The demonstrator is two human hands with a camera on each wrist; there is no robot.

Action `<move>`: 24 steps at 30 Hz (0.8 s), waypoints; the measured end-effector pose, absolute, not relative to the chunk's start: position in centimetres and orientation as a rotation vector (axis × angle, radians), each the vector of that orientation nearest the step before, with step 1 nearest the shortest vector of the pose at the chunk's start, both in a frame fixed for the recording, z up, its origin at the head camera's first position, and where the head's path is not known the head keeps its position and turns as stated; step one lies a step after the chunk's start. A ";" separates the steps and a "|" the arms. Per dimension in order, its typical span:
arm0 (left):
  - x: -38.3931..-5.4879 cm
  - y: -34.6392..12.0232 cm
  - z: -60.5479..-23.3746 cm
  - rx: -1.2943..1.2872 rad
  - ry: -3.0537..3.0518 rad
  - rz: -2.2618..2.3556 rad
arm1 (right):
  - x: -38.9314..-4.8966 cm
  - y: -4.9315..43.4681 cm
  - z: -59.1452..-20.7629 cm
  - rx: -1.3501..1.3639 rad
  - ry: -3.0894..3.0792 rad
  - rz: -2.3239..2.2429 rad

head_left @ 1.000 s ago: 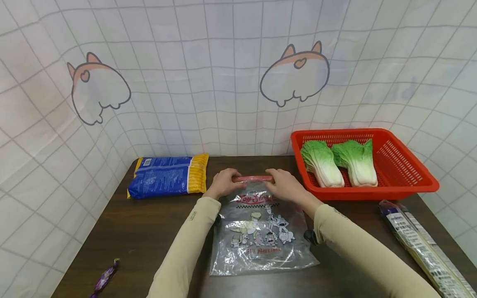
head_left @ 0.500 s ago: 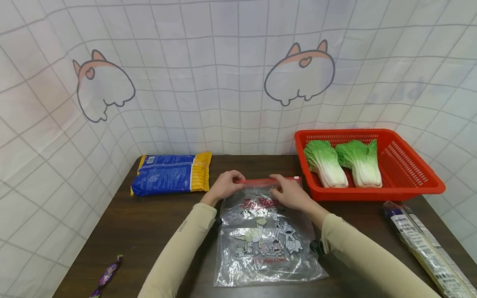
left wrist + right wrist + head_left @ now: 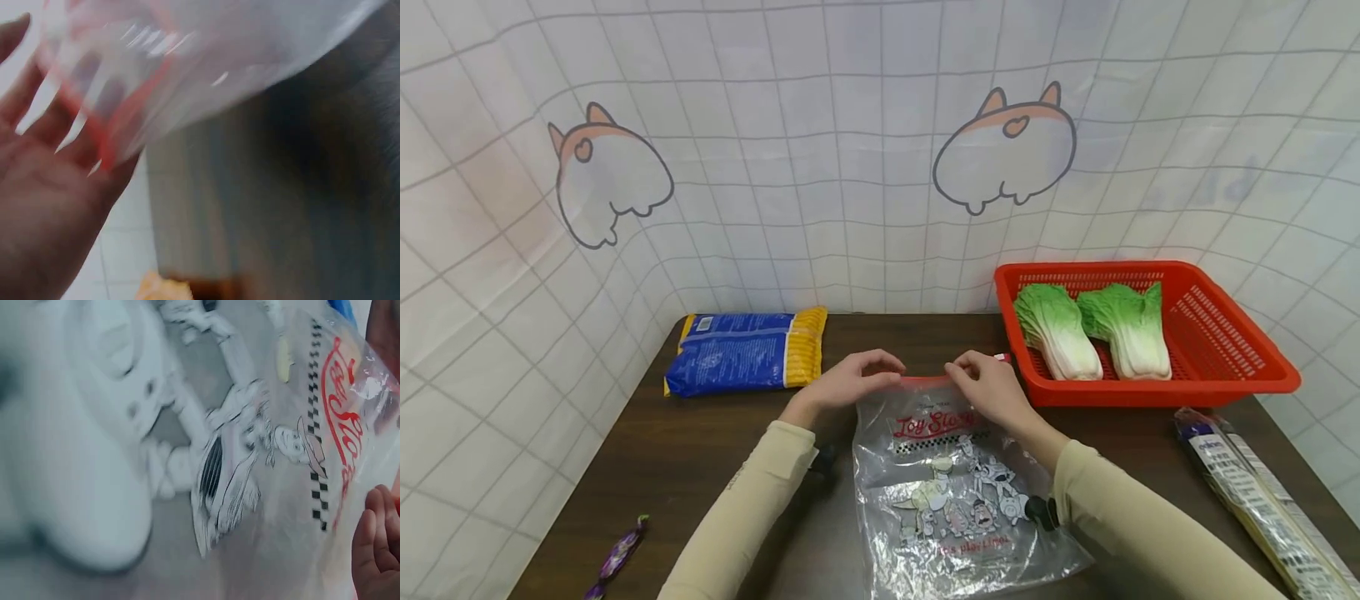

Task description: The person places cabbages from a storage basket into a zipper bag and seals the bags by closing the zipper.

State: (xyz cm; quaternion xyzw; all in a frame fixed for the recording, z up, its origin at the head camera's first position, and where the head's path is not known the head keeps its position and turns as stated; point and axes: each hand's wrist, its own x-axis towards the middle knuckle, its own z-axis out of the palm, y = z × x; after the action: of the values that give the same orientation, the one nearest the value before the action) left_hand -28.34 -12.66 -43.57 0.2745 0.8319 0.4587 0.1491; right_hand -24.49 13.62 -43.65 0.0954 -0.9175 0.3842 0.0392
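A clear plastic zip bag (image 3: 951, 492) with red lettering, a cartoon print and a red zip edge lies in front of me, its top edge raised. My left hand (image 3: 848, 382) is at the top left of that edge; in the left wrist view its fingers (image 3: 44, 119) spread straight along the red rim of the bag, which looks parted there. The right hand (image 3: 992, 390) pinches the red edge right of the middle. In the right wrist view its curled fingers (image 3: 378, 540) sit by the bag's lettering. A white slider (image 3: 1002, 357) shows behind the right hand.
A red basket (image 3: 1240, 387) with two napa cabbages (image 3: 1123, 333) stands at the back right. At the back left lies a blue and yellow packet (image 3: 741, 354). A purple-wrapped candy (image 3: 619, 557) is front left, a long clear package (image 3: 1255, 492) far right.
The bag has shifted slightly right and nearer. My left hand has loosened from a grip on the zip to spread fingers; the right slid along the edge, exposing the slider, and pinches it again.
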 end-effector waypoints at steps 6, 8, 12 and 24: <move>-28.8 -15.1 -42.5 0.780 2.235 1.357 | -23.0 13.3 -42.8 0.294 -2.777 1.254; -29.0 -15.7 -42.6 0.793 2.152 1.374 | -22.5 13.1 -42.5 0.335 -2.772 1.263; -29.0 -16.0 -42.8 0.864 2.031 1.345 | -21.7 12.9 -42.3 0.430 -2.756 1.289; -28.1 -14.1 -43.6 1.023 1.965 1.110 | -20.2 12.8 -41.1 0.611 -2.638 1.533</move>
State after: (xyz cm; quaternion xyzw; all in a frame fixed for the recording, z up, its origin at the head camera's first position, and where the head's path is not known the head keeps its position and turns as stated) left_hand -28.15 -14.11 -43.65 0.3902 0.7496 0.4237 0.3260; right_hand -20.24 12.85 -41.14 0.1963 -0.8477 0.4926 0.0151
